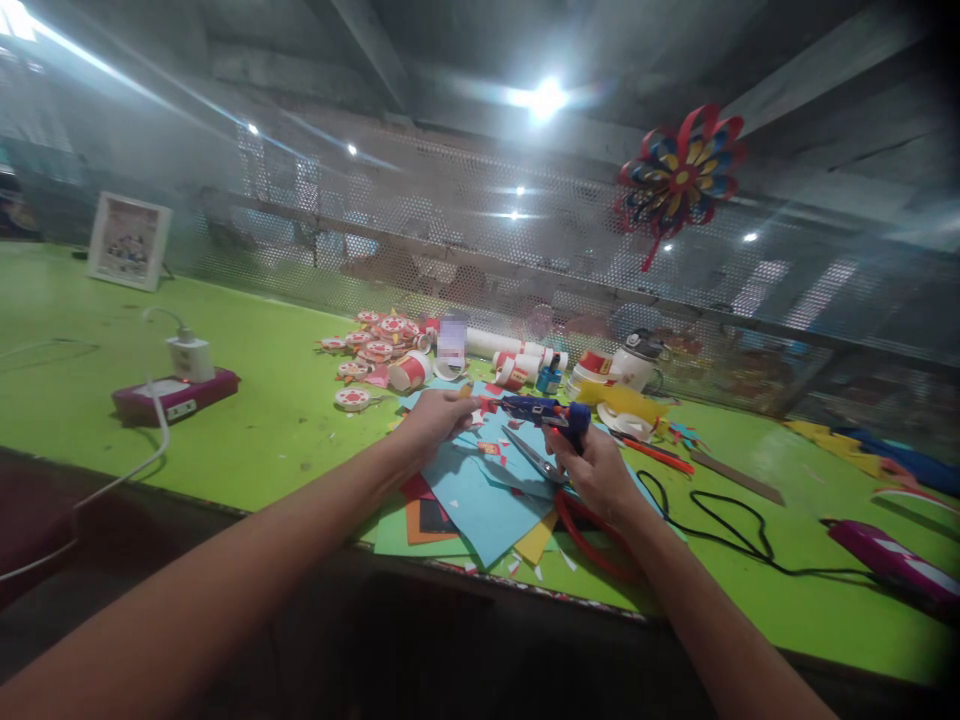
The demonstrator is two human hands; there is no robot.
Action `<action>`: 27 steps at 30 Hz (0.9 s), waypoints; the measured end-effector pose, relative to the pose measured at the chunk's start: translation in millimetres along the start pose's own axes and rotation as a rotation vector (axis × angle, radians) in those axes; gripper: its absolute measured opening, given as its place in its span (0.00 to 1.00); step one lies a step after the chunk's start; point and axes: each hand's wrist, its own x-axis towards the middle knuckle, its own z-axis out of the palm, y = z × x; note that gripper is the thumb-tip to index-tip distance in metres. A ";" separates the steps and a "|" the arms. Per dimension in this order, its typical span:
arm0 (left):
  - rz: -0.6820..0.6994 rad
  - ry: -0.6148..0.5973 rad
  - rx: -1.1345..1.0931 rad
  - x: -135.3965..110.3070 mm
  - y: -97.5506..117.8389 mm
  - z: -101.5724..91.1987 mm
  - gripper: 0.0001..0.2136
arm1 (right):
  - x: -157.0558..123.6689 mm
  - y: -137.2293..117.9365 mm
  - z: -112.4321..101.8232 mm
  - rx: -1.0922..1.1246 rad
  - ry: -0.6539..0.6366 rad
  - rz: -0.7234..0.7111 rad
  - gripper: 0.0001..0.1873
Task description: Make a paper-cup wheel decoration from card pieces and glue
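My right hand (pixel 592 465) is wrapped round the grip of a blue hot glue gun (pixel 544 410), its nozzle pointing left. Close to that nozzle, my left hand (pixel 435 425) pinches a small piece that looks red; its exact kind is too small to make out. Under both hands lie sheets of light blue paper (pixel 480 510), with red, orange, green and yellow sheets partly showing below. Scissors with red handles (pixel 592 535) rest on the paper, partly hidden by my right hand and forearm. Small paper scraps are scattered around them.
Behind my hands stand paper cups (pixel 411 371), turtle-like paper pieces (pixel 379 350), a blue bottle (pixel 550 378) and a lidded jug (pixel 636 360). A black cord (pixel 720 520) runs right to a purple power strip (pixel 892 560). Another power strip (pixel 176 397) with a charger is at left.
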 end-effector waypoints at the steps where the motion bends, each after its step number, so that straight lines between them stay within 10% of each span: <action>1: 0.001 -0.005 0.001 0.0 -0.3 0.0 0.14 | 0.5 0.3 0.0 0.006 -0.001 0.002 0.18; 27: -0.022 -0.029 0.031 0.8 -0.3 -1.6 0.14 | -1.3 1.4 1.5 0.023 0.012 0.036 0.16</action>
